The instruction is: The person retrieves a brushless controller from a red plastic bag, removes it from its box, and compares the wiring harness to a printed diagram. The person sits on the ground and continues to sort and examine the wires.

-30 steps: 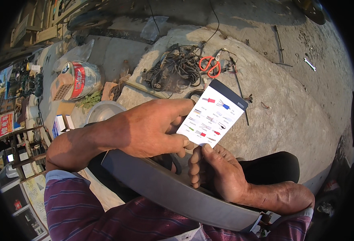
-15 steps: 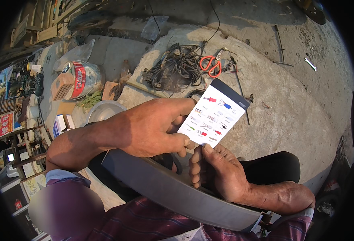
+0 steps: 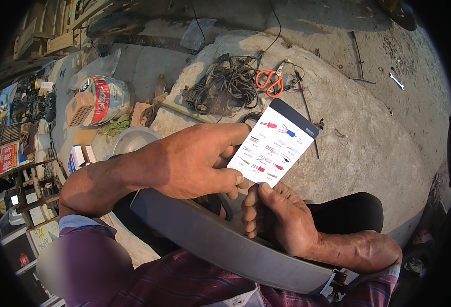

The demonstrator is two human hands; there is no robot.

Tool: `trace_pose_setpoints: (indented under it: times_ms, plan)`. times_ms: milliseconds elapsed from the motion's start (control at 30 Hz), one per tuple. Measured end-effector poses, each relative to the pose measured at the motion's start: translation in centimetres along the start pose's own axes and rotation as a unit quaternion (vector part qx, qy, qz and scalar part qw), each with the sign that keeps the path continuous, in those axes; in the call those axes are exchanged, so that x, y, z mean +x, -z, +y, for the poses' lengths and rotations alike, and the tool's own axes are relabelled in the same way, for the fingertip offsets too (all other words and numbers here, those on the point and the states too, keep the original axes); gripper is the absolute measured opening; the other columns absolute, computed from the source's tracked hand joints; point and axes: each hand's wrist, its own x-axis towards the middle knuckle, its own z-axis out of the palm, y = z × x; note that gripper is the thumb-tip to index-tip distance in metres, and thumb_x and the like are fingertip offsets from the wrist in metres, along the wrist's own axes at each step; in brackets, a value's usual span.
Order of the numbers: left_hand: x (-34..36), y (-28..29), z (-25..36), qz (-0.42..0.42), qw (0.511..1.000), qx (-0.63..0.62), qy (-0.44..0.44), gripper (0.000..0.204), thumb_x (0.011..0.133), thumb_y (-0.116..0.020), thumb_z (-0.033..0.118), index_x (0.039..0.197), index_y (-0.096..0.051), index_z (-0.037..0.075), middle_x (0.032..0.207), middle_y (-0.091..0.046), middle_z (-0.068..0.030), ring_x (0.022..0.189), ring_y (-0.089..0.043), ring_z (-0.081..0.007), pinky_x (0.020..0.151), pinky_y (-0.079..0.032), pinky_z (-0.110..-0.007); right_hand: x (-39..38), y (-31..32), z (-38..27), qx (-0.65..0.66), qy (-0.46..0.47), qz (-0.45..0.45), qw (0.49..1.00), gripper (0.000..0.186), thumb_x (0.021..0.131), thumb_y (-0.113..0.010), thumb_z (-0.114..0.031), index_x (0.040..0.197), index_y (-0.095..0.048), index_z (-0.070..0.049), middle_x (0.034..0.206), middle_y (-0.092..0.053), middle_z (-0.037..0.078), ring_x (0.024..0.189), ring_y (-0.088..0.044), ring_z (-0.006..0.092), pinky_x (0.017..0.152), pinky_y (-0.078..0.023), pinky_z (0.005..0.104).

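A white card [image 3: 274, 143] with a dark band and printed pictures of coloured wire connectors is held up at the centre of the head view. My left hand [image 3: 189, 163] grips its left edge, fingers bent against it. Lower right, my right hand [image 3: 281, 220] has its thumb pressed at the card's bottom edge, with the fingers curled under. A long grey curved metal piece [image 3: 205, 240] lies across my lap, beneath both hands. Just beyond the card are a tangle of black cables [image 3: 220, 82] and scissors with orange handles [image 3: 269, 82], resting on a concrete slab [image 3: 374, 158].
A bucket with a red label [image 3: 110, 102] stands upper left, with bricks [image 3: 79, 110] by it. A silver basin [image 3: 133, 140] sits behind my left arm. A wrench [image 3: 396, 81] and a thin rod [image 3: 357, 53] lie on the ground upper right. Wooden frames and shelving fill the far left.
The card and both my hands have shifted very slightly to the right; my grip on the card looks the same.
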Motion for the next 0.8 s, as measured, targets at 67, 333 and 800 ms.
trace_pose_setpoints:
  times_ms: [67,333,800]
  plan:
    - [0.00,0.00,0.04,0.001,1.000,0.001,0.002,0.054,0.093,-0.057,0.009,0.142,-0.045,-0.008,0.113,-0.073,-0.0244,0.091,-0.077,-0.0244,0.081,-0.060,-0.038,0.04,0.00,-0.03,0.001,0.000,-0.002,1.000,0.034,0.110,-0.049,-0.038,0.109,-0.058,-0.005,0.087,-0.063,0.006,0.076,-0.063,0.0163,0.071,-0.055,0.0327]
    - [0.04,0.11,-0.02,-0.003,1.000,-0.012,-0.005,0.053,0.093,-0.058,0.008,0.142,-0.045,-0.008,0.111,-0.073,-0.0230,0.090,-0.076,-0.0237,0.083,-0.060,-0.038,0.13,-0.02,-0.23,-0.014,0.000,0.004,1.000,0.035,0.110,-0.050,-0.039,0.110,-0.058,-0.005,0.087,-0.063,0.005,0.076,-0.062,0.0159,0.071,-0.054,0.0328]
    - [0.05,0.12,-0.10,0.001,1.000,-0.013,0.004,0.054,0.093,-0.058,0.008,0.143,-0.045,-0.008,0.110,-0.073,-0.0209,0.092,-0.075,-0.0241,0.085,-0.060,-0.039,0.07,-0.40,-0.65,-0.031,-0.008,0.010,0.999,0.035,0.109,-0.050,-0.042,0.110,-0.057,-0.007,0.089,-0.061,0.004,0.078,-0.060,0.0154,0.072,-0.053,0.0325]
